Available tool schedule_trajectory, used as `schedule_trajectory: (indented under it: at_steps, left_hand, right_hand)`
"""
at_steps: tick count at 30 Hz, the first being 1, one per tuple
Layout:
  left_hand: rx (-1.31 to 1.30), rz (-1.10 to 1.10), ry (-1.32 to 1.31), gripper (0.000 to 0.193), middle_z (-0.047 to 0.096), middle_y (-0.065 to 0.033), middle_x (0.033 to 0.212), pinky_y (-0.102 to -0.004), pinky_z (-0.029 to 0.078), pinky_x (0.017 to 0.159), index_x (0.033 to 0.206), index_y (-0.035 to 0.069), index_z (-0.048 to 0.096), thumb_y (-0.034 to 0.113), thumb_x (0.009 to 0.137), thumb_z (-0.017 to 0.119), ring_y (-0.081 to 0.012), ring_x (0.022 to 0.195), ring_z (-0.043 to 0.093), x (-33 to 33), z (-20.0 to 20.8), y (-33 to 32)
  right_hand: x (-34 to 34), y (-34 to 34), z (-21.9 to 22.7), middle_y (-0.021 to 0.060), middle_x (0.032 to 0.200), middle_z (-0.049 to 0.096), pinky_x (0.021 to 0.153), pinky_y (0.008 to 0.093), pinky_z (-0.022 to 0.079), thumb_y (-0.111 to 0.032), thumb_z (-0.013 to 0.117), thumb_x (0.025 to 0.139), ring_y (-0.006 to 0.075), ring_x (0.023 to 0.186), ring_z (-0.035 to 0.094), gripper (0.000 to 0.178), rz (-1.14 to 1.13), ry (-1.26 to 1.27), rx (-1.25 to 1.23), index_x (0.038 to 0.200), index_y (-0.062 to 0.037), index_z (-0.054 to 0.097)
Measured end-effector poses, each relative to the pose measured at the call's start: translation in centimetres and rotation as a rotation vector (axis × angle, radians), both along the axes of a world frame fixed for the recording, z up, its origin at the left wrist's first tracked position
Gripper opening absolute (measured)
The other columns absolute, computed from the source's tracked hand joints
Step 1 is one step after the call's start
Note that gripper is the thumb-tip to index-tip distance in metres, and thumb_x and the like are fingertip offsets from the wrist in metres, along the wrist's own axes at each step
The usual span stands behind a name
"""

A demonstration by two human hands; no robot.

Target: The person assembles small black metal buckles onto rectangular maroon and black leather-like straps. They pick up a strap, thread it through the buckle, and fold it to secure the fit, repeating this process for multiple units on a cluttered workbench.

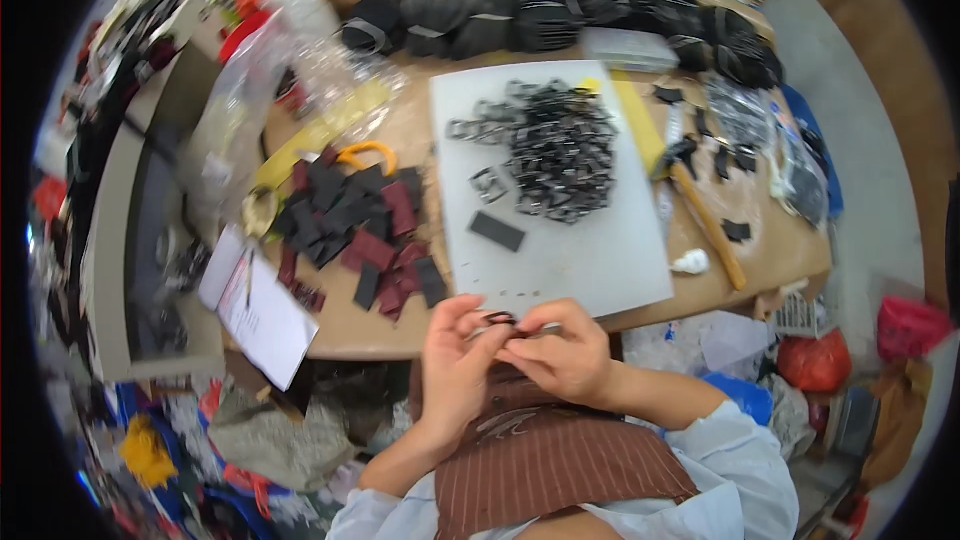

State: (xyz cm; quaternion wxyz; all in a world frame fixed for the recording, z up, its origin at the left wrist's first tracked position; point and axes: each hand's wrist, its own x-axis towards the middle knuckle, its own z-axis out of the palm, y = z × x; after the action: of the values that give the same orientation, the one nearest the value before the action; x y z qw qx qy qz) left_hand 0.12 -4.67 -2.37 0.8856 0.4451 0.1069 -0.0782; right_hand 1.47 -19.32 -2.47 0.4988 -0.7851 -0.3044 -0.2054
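My left hand [455, 365] and my right hand [568, 352] meet at the table's near edge, fingertips pinched together on a small dark strap piece with a metal buckle [498, 321]. Most of that piece is hidden by my fingers. Just beyond them lies a white cutting board [600, 260] carrying a heap of metal buckles [555, 150] and one black rectangular strip [497, 231]. To the left of the board sits a pile of dark red and black leather pieces [355, 225].
A wooden-handled hammer [700, 210] lies right of the board. Bundles of black straps [560, 10] line the table's far side, with clear plastic bags [300, 70] at the far left. White papers [262, 308] overhang the left front edge. Bags and scraps cover the floor around.
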Motion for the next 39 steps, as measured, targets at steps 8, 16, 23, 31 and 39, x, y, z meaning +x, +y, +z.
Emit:
schedule_trajectory:
  at_steps: [8,16,23,31,39]
  left_hand:
    - [0.281,-0.512,-0.038,0.053,0.063,-0.0058,0.087,-0.0234,0.049,0.072,0.130,0.002,0.034,-0.004,0.083,0.058,-0.0105,0.080,0.061,-0.6,2.3,4.6]
    - [0.372,-0.576,-0.086,0.060,0.062,-0.0062,0.086,-0.0253,0.049,0.078,0.133,0.000,0.029,-0.005,0.082,0.058,-0.0128,0.085,0.062,-1.8,2.0,6.2]
    - [0.487,-0.656,-0.079,0.051,0.062,-0.0090,0.078,-0.0249,0.049,0.066,0.124,-0.003,0.034,0.000,0.080,0.060,-0.0132,0.075,0.063,-2.1,2.3,6.2]
    - [1.040,-0.157,-0.150,0.022,0.060,-0.0081,0.092,-0.0287,0.046,0.076,0.095,0.002,0.059,0.012,0.076,0.066,-0.0182,0.088,0.059,3.4,0.7,11.1]
    - [1.193,0.013,-0.106,0.030,0.064,-0.0083,0.090,-0.0292,0.050,0.068,0.106,-0.001,0.058,0.008,0.079,0.065,-0.0172,0.080,0.062,4.9,-0.6,13.1]
  right_hand:
    - [3.5,-1.4,4.6,0.0074,0.100,0.057,0.065,0.0270,0.050,-0.007,0.072,0.073,0.0162,0.073,0.060,0.029,0.681,0.528,-0.173,0.101,-0.0035,0.064]
    - [3.2,0.1,4.8,0.0058,0.103,0.058,0.065,0.0253,0.051,-0.010,0.074,0.072,0.0145,0.075,0.062,0.032,0.789,0.741,-0.223,0.101,-0.0030,0.064]
    - [1.7,0.5,4.2,0.0046,0.093,0.063,0.058,0.0253,0.053,-0.013,0.076,0.068,0.0166,0.069,0.063,0.028,0.759,0.358,-0.346,0.093,-0.0064,0.067]
    - [1.6,-0.4,2.9,0.0123,0.092,0.063,0.062,0.0266,0.052,0.003,0.070,0.070,0.0170,0.072,0.063,0.015,0.524,0.721,0.062,0.083,-0.0008,0.064]
    - [2.0,-1.9,1.9,0.0136,0.094,0.062,0.070,0.0283,0.053,0.011,0.061,0.075,0.0173,0.080,0.063,0.032,0.304,1.008,0.339,0.103,0.0024,0.051]
